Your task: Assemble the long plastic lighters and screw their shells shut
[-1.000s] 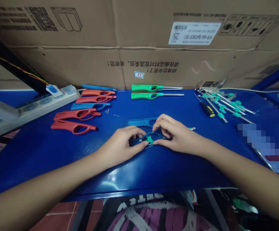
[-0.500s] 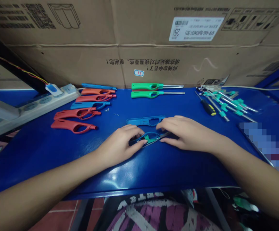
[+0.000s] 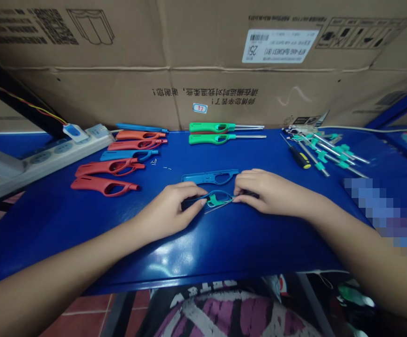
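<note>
Between my hands, just above or on the blue table, is a blue lighter shell half [image 3: 220,192], the kind with a looped trigger guard. A green trigger piece [image 3: 214,201] sits in the loop, with a thin metal strip or rod [image 3: 217,207] slanting along its near side. My left hand [image 3: 171,206] is closed on the handle end, thumb close to the green piece. Pinched at the narrow front end is my right hand [image 3: 270,193]; its fingers partly hide what is there. Just beyond lies the matching blue shell half [image 3: 200,178], inner side up.
Red, orange and blue lighter shells [image 3: 107,186] lie at left beside a white power strip [image 3: 45,157]. Two green lighters [image 3: 207,139] lie at the back. At right are a screwdriver [image 3: 300,158] and several metal tubes with green triggers [image 3: 344,152]. A cardboard box [image 3: 119,93] stands behind.
My right fingers have closed into a tighter pinch at the shell's front end. My left hand keeps its hold on the handle end. The view has shifted slightly.
</note>
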The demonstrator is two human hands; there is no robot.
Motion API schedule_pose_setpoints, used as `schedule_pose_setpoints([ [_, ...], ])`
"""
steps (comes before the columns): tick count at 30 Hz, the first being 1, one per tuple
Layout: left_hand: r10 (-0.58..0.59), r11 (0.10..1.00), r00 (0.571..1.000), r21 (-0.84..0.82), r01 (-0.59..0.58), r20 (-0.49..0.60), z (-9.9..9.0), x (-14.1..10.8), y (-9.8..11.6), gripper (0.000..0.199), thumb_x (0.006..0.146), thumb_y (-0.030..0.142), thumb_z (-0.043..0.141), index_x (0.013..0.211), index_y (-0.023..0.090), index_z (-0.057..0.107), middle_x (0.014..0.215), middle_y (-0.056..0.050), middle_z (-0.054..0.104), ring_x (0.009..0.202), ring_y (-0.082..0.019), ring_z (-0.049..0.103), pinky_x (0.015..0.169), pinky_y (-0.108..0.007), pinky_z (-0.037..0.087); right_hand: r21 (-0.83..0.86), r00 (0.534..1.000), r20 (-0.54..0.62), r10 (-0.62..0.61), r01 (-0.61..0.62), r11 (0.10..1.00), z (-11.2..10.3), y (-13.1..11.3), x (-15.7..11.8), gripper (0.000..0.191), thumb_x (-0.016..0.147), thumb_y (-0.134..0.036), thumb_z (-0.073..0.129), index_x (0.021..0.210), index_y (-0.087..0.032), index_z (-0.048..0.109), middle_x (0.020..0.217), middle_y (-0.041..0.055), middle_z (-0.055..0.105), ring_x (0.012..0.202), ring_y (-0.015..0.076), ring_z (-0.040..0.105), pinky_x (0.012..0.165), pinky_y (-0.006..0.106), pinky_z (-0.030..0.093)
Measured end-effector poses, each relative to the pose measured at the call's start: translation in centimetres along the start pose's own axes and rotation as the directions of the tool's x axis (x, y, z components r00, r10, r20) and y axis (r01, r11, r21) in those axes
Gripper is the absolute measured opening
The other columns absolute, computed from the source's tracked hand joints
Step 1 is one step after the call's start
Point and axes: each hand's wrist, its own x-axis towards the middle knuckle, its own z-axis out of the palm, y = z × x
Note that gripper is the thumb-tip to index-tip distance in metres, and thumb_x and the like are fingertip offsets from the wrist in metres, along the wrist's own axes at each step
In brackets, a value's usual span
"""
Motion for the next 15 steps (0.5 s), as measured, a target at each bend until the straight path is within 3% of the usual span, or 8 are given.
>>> schedule_pose_setpoints([
  [8, -0.140, 0.983, 0.990, -0.118, 0.140, 0.008, 0.24, 0.17, -0.17, 0.017, 0.092, 0.028, 0.061, 0.095, 0.019, 0.075, 0.090, -0.003, 0.072, 0.081, -0.017, 0.064, 0.071, -0.028, 0.047, 0.058, 0.999, 0.025, 0.038, -0.040, 0.998, 0.05, -0.13, -0.01, 0.013, 0.098, -0.031, 0.057, 0.095, -0.019, 0.062, 0.094, 0.0052, 0.066, 0.088, 0.0196, 0.059, 0.077, 0.031, 0.044],
  [15, -0.097, 0.990, 0.995, -0.107, 0.095, -0.011, 0.38, 0.24, -0.19, 0.018, 0.094, 0.028, 0.060, 0.098, 0.020, 0.075, 0.093, -0.004, 0.073, 0.085, -0.018, 0.066, 0.072, -0.029, 0.050, -0.010, 0.996, 0.073, 0.059, -0.058, 0.998, -0.11, -0.44, 0.06, 0.014, 0.099, -0.032, 0.055, 0.096, -0.019, 0.059, 0.093, 0.0055, 0.065, 0.086, 0.0200, 0.058, 0.074, 0.031, 0.042],
])
